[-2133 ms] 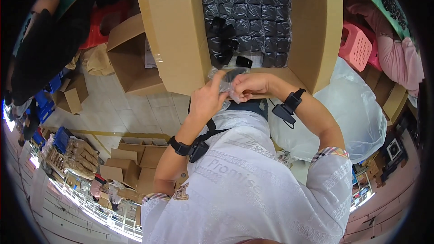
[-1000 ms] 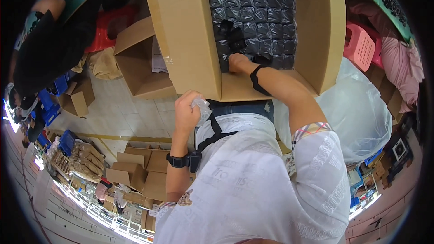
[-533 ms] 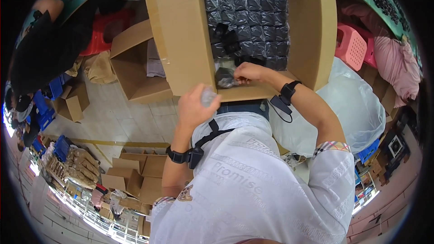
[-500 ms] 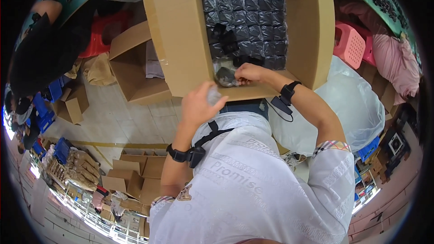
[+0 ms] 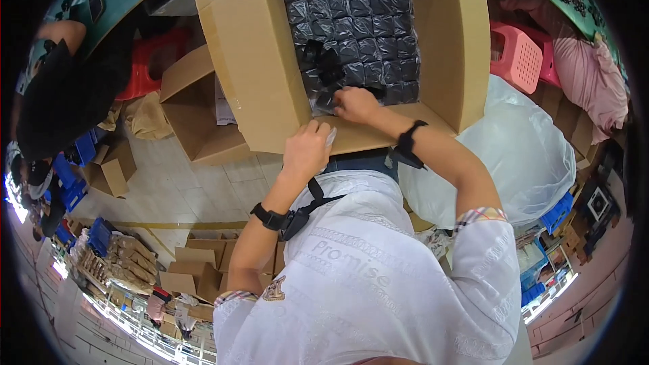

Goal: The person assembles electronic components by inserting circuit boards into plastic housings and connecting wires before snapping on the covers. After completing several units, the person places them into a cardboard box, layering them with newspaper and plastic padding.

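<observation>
A big open cardboard box [image 5: 260,74] stands in front of me, filled with rows of small black plastic-wrapped packets [image 5: 368,20]. My right hand [image 5: 356,104] reaches over the near edge into the box and is closed on a clear-wrapped black packet [image 5: 326,100] among the front row. My left hand [image 5: 307,152] rests at the box's near flap, fingers curled around a small clear wrapper [image 5: 330,137]. Both wrists wear black bands.
A smaller open carton [image 5: 196,111] sits left of the big box. A large clear plastic bag [image 5: 527,155] bulges on the right, with a pink basket [image 5: 517,57] behind it. Another person in black [image 5: 64,94] is at the far left. Flat cartons [image 5: 196,263] lie on the floor.
My right hand went into the box, came back to meet the left, and now reaches in again at the front row. My left hand rose from my chest to the box's near flap.
</observation>
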The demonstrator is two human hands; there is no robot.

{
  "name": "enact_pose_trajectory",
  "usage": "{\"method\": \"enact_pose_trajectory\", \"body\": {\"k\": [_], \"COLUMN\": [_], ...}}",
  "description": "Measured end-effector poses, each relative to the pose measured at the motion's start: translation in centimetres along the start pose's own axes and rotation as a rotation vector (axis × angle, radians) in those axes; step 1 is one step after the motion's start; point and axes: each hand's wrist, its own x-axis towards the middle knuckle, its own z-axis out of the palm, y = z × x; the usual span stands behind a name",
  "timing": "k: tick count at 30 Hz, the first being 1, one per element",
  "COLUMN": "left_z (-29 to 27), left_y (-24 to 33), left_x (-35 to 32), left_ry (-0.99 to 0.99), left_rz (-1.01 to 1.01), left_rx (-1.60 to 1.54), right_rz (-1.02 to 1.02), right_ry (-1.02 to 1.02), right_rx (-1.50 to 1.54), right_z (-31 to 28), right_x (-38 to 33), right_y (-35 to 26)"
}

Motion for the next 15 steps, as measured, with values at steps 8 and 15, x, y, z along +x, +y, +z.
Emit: {"method": "enact_pose_trajectory", "body": {"k": [8,15], "left_z": [-0.7,-1.1], "left_y": [1.3,-0.4], "left_x": [-0.4,-1.8], "left_ry": [0.071,0.175], "left_rz": [-0.002,-0.107], "left_rx": [-0.286,-0.347], "right_rz": [-0.191,-0.118], "right_ry": [-0.251,-0.146], "right_rx": [-0.500,-0.084], "right_z": [6.1,0.0], "right_x": [7.3,2.5], "right_y": [0.1,-1.7]}}
